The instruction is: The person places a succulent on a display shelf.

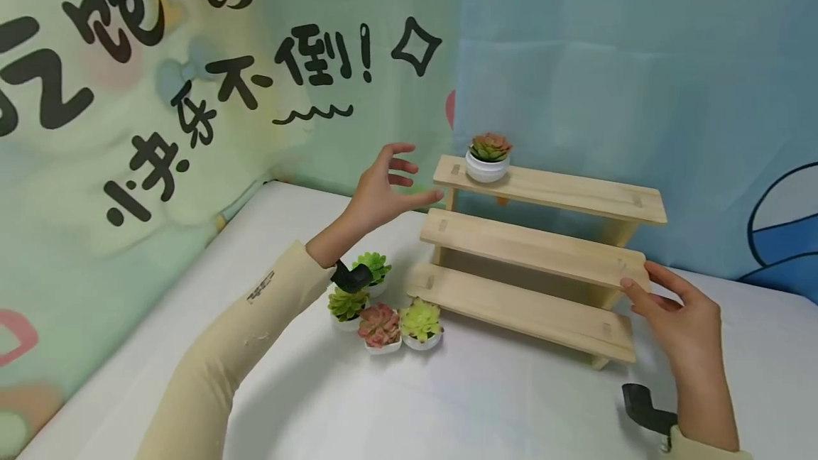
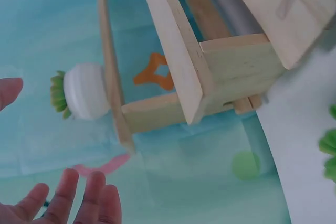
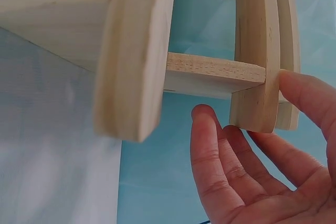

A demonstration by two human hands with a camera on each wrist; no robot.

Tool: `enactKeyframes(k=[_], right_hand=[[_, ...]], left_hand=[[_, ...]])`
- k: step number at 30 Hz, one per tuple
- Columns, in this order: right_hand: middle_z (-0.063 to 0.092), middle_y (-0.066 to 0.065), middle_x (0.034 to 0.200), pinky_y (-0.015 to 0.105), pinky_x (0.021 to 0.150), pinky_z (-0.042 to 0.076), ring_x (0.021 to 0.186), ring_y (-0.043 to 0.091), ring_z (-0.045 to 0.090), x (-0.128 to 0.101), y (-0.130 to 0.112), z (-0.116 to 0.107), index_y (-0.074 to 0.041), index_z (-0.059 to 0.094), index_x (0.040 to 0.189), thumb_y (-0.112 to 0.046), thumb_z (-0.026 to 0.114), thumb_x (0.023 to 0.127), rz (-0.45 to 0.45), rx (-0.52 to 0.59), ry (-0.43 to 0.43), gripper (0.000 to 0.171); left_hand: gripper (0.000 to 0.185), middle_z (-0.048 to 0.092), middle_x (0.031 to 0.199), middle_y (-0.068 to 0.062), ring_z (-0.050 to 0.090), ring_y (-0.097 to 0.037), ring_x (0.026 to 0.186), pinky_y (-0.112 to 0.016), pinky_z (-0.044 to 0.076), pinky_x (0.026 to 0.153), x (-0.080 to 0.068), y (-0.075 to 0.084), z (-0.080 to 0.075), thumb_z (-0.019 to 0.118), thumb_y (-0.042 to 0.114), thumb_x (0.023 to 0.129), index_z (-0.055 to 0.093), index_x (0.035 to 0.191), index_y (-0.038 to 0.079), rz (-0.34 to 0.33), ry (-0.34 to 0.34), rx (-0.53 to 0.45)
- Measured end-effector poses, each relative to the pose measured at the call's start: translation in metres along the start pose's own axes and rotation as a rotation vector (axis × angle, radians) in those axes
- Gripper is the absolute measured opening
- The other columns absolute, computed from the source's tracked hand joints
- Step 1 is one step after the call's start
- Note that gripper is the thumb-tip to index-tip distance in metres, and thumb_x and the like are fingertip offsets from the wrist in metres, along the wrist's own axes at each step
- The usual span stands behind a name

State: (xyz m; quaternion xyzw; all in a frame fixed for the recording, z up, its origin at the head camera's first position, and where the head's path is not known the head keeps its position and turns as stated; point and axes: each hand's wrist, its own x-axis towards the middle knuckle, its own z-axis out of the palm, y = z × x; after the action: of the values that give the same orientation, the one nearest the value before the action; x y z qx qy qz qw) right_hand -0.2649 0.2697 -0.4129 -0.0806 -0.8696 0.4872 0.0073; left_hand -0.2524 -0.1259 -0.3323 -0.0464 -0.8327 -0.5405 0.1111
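A three-step wooden plant stand (image 1: 537,247) stands on the white table. At the left end of its top step sits a potted succulent (image 1: 488,157) with red-tipped green leaves in a round white pot. My left hand (image 1: 383,187), fingers spread and holding nothing, is raised just left of the stand's top steps. With its thumb on top and fingers around the end, my right hand (image 1: 686,325) grips the right end of the middle step. The right wrist view shows the thumb (image 3: 304,90) against that board, some fingertips beneath the board's end.
Left of the bottom step, several small potted succulents cluster on the table: a red one (image 1: 380,325), a light green one (image 1: 422,319) and green ones (image 1: 373,268) behind. A printed green cloth (image 1: 243,148) hangs at the left, a blue cloth (image 1: 607,77) behind the stand.
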Motion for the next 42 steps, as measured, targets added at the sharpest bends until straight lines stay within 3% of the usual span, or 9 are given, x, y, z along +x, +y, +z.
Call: enactKeyframes(k=[9, 15, 22, 25, 27, 28, 30, 34, 42], right_hand=[[0.051, -0.01, 0.132, 0.004, 0.057, 0.042, 0.059, -0.015, 0.056, -0.002, -0.005, -0.013, -0.015, 0.043, 0.149, -0.038, 0.07, 0.089, 0.089, 0.061, 0.05, 0.07], [0.039, -0.01, 0.15, 0.005, 0.061, 0.041, 0.053, -0.017, 0.049, -0.007, -0.007, -0.025, -0.02, 0.037, 0.151, -0.039, 0.065, 0.092, 0.226, 0.048, 0.123, 0.068], [0.042, -0.029, 0.106, 0.003, 0.05, 0.037, 0.05, -0.015, 0.05, -0.005, -0.007, -0.028, -0.02, 0.038, 0.151, -0.03, 0.067, 0.091, 0.271, 0.169, 0.16, 0.067], [0.049, -0.021, 0.127, 0.009, 0.072, 0.048, 0.049, -0.018, 0.047, -0.003, -0.012, -0.021, -0.022, 0.035, 0.152, -0.038, 0.064, 0.092, 0.253, 0.081, 0.139, 0.069], [0.043, -0.01, 0.146, 0.02, 0.093, 0.048, 0.049, -0.02, 0.044, -0.002, -0.016, -0.016, -0.022, 0.032, 0.153, -0.041, 0.061, 0.093, 0.245, 0.01, 0.131, 0.069], [0.037, -0.006, 0.153, 0.019, 0.093, 0.048, 0.049, -0.02, 0.043, -0.001, -0.018, -0.013, -0.022, 0.031, 0.153, -0.042, 0.06, 0.093, 0.242, -0.012, 0.126, 0.07], [0.03, 0.0, 0.158, 0.019, 0.09, 0.049, 0.05, -0.021, 0.042, 0.0, -0.024, -0.009, -0.02, 0.03, 0.153, -0.042, 0.059, 0.094, 0.234, -0.029, 0.119, 0.07], [0.033, 0.006, 0.156, 0.004, 0.049, 0.036, 0.05, -0.021, 0.043, 0.005, -0.032, -0.002, -0.016, 0.034, 0.152, -0.037, 0.06, 0.095, 0.214, -0.02, 0.12, 0.066], [0.036, 0.002, 0.155, 0.004, 0.049, 0.039, 0.052, -0.021, 0.044, 0.012, -0.043, 0.011, -0.016, 0.036, 0.151, -0.033, 0.061, 0.095, 0.19, 0.001, 0.1, 0.064]], left_hand=[[0.077, 0.055, 0.126, -0.009, 0.057, -0.025, 0.113, -0.042, 0.049, 0.087, -0.037, -0.01, -0.019, 0.079, 0.02, 0.081, 0.037, 0.145, 0.018, 0.049, 0.024, -0.005], [0.081, 0.051, 0.133, -0.011, 0.053, -0.026, 0.121, -0.048, 0.047, 0.092, -0.056, -0.026, -0.021, 0.08, 0.017, 0.08, 0.035, 0.147, 0.018, 0.048, -0.013, -0.007], [0.083, 0.047, 0.137, -0.012, 0.05, -0.028, 0.125, -0.054, 0.045, 0.094, -0.076, -0.051, -0.029, 0.081, 0.015, 0.079, 0.034, 0.147, 0.021, -0.027, 0.003, -0.05], [0.085, 0.046, 0.138, -0.014, 0.049, -0.031, 0.126, -0.057, 0.044, 0.095, -0.089, -0.062, -0.033, 0.081, 0.014, 0.078, 0.033, 0.147, 0.021, -0.074, 0.004, -0.057], [0.086, 0.045, 0.139, -0.016, 0.047, -0.035, 0.127, -0.058, 0.043, 0.095, -0.097, -0.069, -0.035, 0.081, 0.014, 0.077, 0.032, 0.147, 0.018, -0.103, 0.002, -0.065], [0.086, 0.044, 0.139, -0.017, 0.046, -0.037, 0.128, -0.059, 0.042, 0.095, -0.102, -0.073, -0.035, 0.081, 0.014, 0.077, 0.031, 0.147, 0.017, -0.12, -0.002, -0.075], [0.086, 0.043, 0.14, -0.019, 0.045, -0.04, 0.128, -0.058, 0.043, 0.094, -0.109, -0.08, -0.036, 0.081, 0.015, 0.078, 0.03, 0.147, 0.014, -0.149, -0.008, -0.083], [0.088, 0.041, 0.141, -0.023, 0.045, -0.04, 0.128, -0.055, 0.044, 0.093, -0.124, -0.091, -0.035, 0.082, 0.014, 0.077, 0.03, 0.147, 0.012, -0.207, -0.01, -0.089], [0.092, 0.044, 0.138, -0.022, 0.05, -0.038, 0.122, -0.041, 0.048, 0.085, -0.147, -0.11, -0.032, 0.083, 0.011, 0.074, 0.029, 0.147, 0.005, -0.265, 0.009, -0.097]])
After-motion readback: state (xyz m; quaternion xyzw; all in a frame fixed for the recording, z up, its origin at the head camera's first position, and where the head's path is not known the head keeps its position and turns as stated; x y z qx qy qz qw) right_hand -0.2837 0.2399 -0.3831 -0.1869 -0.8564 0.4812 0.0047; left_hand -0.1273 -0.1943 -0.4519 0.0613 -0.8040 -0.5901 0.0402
